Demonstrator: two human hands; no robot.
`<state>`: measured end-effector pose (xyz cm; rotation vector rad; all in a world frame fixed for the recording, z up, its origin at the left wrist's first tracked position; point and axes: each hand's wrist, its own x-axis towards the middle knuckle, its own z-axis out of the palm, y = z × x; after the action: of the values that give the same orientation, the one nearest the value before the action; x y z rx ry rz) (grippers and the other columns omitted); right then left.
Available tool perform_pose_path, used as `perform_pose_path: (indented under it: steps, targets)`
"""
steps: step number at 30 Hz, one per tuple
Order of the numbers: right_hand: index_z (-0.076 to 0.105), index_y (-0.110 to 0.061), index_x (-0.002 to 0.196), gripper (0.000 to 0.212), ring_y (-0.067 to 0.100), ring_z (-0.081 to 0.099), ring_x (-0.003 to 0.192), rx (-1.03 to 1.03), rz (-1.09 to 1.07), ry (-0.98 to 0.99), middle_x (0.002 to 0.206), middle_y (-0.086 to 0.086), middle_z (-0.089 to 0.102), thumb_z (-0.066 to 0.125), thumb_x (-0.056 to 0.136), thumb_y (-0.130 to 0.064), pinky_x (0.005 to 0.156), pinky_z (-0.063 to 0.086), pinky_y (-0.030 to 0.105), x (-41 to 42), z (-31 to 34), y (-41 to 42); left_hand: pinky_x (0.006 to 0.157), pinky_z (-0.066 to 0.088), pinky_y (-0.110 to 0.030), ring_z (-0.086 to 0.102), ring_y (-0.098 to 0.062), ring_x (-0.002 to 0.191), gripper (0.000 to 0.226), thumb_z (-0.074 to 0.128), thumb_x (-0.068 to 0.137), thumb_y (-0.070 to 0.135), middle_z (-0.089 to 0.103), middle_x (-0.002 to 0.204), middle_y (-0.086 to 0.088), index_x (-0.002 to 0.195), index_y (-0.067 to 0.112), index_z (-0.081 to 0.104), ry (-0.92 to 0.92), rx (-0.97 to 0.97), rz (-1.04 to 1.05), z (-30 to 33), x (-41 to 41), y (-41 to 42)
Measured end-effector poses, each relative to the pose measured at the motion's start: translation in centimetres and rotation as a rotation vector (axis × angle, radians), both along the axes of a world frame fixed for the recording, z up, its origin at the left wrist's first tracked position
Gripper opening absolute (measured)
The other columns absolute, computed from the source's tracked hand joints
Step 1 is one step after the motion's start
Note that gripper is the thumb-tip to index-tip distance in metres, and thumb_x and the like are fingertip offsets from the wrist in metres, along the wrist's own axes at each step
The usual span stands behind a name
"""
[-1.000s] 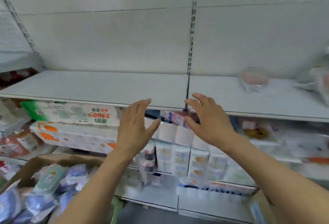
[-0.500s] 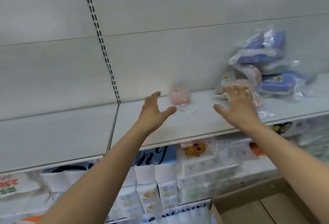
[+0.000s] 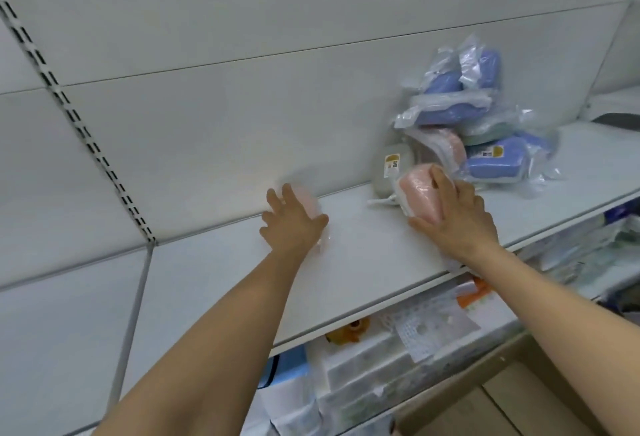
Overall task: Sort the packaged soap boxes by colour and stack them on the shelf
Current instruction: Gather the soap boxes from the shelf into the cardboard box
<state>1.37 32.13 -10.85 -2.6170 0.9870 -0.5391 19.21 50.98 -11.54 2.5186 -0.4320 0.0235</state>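
On the white shelf (image 3: 363,262), my left hand (image 3: 292,222) grips a pink soap pack (image 3: 308,203) lying alone near the back wall; the pack is blurred and mostly hidden by my fingers. My right hand (image 3: 453,216) holds a second pink soap pack (image 3: 420,195) at the edge of a loose pile, thumb below it and fingers over its top. The pile at the right holds blue soap packs (image 3: 495,158), another pink pack (image 3: 448,145), and a grey-green pack (image 3: 391,169) leaning on the wall.
A slotted upright (image 3: 79,127) runs down the back wall at the left. Below the shelf are white tissue packs (image 3: 367,366) and an orange item (image 3: 348,330). A cardboard box (image 3: 502,397) sits at the bottom right.
The view swung right from the empty shelf to the soap pile. Both hands reached forward; the left one closed on the lone pink pack, the right one on a pink pack by the pile.
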Motion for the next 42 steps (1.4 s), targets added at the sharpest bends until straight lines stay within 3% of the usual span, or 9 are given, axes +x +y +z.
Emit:
perform_pose_path:
  steps: [4, 9, 17, 21, 24, 29, 33, 37, 42]
  targets:
    - [0.011, -0.037, 0.147, 0.088, 0.039, 0.044, 0.12, -0.015, 0.007, -0.088, 0.142, 0.016, 0.034, 0.064, 0.08, -0.06, 0.089, 0.045, 0.049, -1.2, 0.6, 3.1, 0.104, 0.04, -0.047, 0.039, -0.03, 0.135, 0.098, 0.068, 0.069, 0.048, 0.014, 0.157, 0.001, 0.152, 0.025, 0.021, 0.037, -0.247, -0.106, 0.4, -1.1, 3.2]
    - [0.01, -0.04, 0.149, 0.09, 0.033, 0.043, 0.119, -0.002, 0.157, -0.146, 0.14, 0.011, 0.035, 0.062, 0.079, -0.062, 0.091, 0.044, 0.047, -2.6, 1.2, 9.1, 0.102, 0.043, -0.037, 0.042, -0.018, 0.131, 0.089, 0.074, 0.076, 0.037, 0.019, 0.153, 0.008, 0.15, 0.026, 0.025, -0.161, -0.403, -0.167, 1.0, -6.2, 9.5]
    - [0.016, -0.045, 0.146, 0.087, 0.022, 0.045, 0.117, 0.07, 0.477, -0.235, 0.135, 0.0, 0.039, 0.067, 0.077, -0.058, 0.083, 0.044, 0.038, -4.1, 2.6, 21.3, 0.089, 0.026, -0.005, 0.034, -0.001, 0.127, 0.083, 0.075, 0.078, 0.031, 0.019, 0.152, 0.007, 0.147, 0.028, 0.03, -0.351, -0.443, -0.006, 2.0, -14.8, 23.1]
    - [0.02, -0.045, 0.142, 0.082, 0.018, 0.045, 0.115, 0.113, 0.655, -0.239, 0.132, -0.003, 0.04, 0.067, 0.077, -0.059, 0.078, 0.042, 0.035, -3.8, 2.5, 29.1, 0.088, 0.028, -0.006, 0.034, -0.003, 0.13, 0.08, 0.076, 0.078, 0.03, 0.021, 0.149, 0.009, 0.145, 0.028, 0.032, -0.389, -0.439, 0.135, 1.2, -17.6, 31.6]
    - [0.017, -0.045, 0.143, 0.084, 0.018, 0.047, 0.113, 0.133, 0.774, -0.218, 0.132, -0.004, 0.039, 0.067, 0.077, -0.062, 0.079, 0.047, 0.037, -2.9, 2.2, 35.5, 0.096, 0.024, -0.002, 0.024, 0.007, 0.129, 0.078, 0.077, 0.077, 0.03, 0.023, 0.15, 0.006, 0.143, 0.025, 0.036, -0.419, -0.416, 0.247, 0.4, -19.0, 38.3]
    - [0.019, -0.047, 0.138, 0.08, 0.012, 0.046, 0.101, 0.194, 0.96, -0.202, 0.116, -0.014, 0.034, 0.068, 0.076, -0.06, 0.075, 0.043, 0.035, -0.9, 0.9, 47.8, 0.104, 0.022, -0.01, 0.023, 0.009, 0.133, 0.081, 0.071, 0.073, 0.041, 0.027, 0.149, 0.004, 0.144, 0.024, 0.037, -0.421, -0.392, 0.401, -1.4, -20.1, 49.8]
    - [0.02, -0.044, 0.138, 0.08, 0.013, 0.046, 0.107, 0.254, 1.067, -0.119, 0.119, -0.012, 0.036, 0.067, 0.076, -0.059, 0.079, 0.042, 0.034, 1.3, -1.6, 58.7, 0.099, 0.013, 0.003, 0.021, 0.014, 0.127, 0.075, 0.074, 0.075, 0.036, 0.028, 0.149, 0.003, 0.141, 0.021, 0.041, -0.377, -0.287, 0.509, -3.8, -20.2, 60.1]
    - [0.018, -0.043, 0.14, 0.084, 0.022, 0.051, 0.118, 0.289, 1.132, 0.078, 0.135, -0.004, 0.043, 0.063, 0.074, -0.067, 0.087, 0.045, 0.04, 3.7, -6.2, 69.8, 0.105, 0.026, -0.021, 0.027, -0.011, 0.138, 0.071, 0.071, 0.077, 0.042, 0.028, 0.149, 0.001, 0.138, 0.02, 0.042, -0.222, -0.182, 0.63, -8.0, -19.5, 71.0]
    - [0.023, -0.032, 0.136, 0.084, 0.033, 0.052, 0.113, 0.36, 1.154, 0.449, 0.127, 0.008, 0.047, 0.064, 0.069, -0.063, 0.091, 0.047, 0.045, 6.3, -14.5, 81.6, 0.105, 0.035, -0.032, 0.033, -0.018, 0.134, 0.073, 0.073, 0.076, 0.036, 0.028, 0.148, 0.002, 0.139, 0.022, 0.04, 0.003, -0.182, 0.764, -14.9, -19.4, 81.3]
